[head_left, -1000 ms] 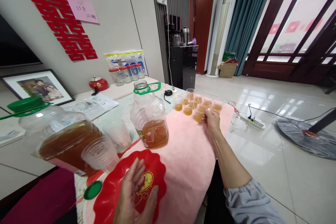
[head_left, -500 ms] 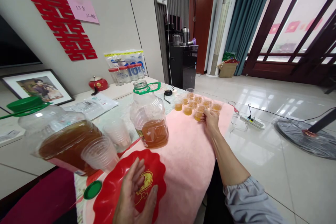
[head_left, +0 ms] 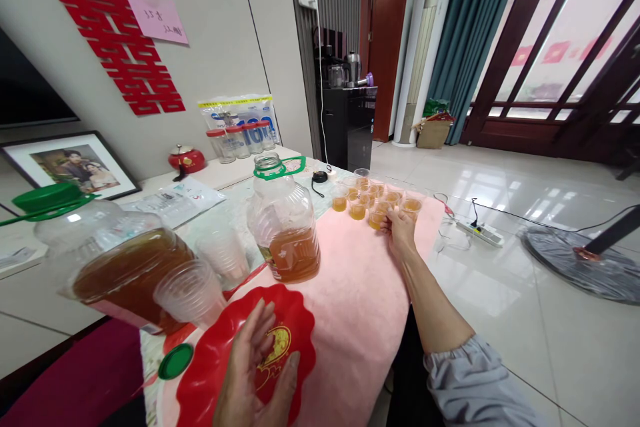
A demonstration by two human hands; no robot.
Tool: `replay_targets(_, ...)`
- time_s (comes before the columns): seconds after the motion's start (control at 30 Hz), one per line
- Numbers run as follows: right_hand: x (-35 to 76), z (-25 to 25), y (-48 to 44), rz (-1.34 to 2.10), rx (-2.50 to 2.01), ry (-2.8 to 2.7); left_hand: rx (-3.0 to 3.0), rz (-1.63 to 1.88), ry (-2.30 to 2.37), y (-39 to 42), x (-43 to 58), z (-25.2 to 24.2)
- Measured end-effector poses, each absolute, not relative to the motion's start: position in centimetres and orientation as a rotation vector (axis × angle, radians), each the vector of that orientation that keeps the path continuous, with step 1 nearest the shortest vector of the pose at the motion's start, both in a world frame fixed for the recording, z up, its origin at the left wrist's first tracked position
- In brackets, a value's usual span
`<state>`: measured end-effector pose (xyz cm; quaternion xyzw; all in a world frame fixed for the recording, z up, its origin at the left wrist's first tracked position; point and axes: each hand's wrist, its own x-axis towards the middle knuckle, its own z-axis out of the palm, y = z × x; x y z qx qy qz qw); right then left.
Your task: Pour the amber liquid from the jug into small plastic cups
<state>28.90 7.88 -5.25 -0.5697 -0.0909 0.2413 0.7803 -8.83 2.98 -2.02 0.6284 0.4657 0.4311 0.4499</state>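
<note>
My right hand [head_left: 400, 230] is at the near right of a group of small clear cups [head_left: 357, 211] with amber liquid, its fingers closed at the rim of one cup [head_left: 377, 217]. Over a red scalloped tray [head_left: 295, 320] with a gold print, my left hand [head_left: 257, 367] is held with fingers and thumb apart and nothing between them. An uncapped clear jug [head_left: 295, 247] with a green handle stands beyond the tray, partly filled with amber liquid. Stacked empty cups [head_left: 187, 293] lie left of the tray, and a second stack [head_left: 223, 253] is behind them.
A large jug [head_left: 130, 273] with a green cap is at the left. A green lid [head_left: 176, 361] lies beside the tray. Red-lidded jars [head_left: 243, 141] and a photo frame [head_left: 127, 183] line the back. A power strip [head_left: 480, 233] is on the floor at right.
My right hand and the cup at its fingers have shifted very slightly left. My left hand looks nearly the same.
</note>
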Motion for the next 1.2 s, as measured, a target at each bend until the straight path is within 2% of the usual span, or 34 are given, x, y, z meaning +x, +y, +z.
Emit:
replay_targets(0.17,28.9,-5.3,7.8,0.54,-1.225,-0.198,1.554,1.085,1.156,2.8,-8.8,-1.8)
replay_targets(0.47,28.6,-5.1,7.9,0.59,-1.208,-0.207,1.705,0.985,1.026,5.2,-11.5,-5.2)
replay_targets(1.2,28.5,-4.8,7.7,0.547,-1.222,-0.188,1.7,1.008,1.037,4.9,-11.3,-4.7)
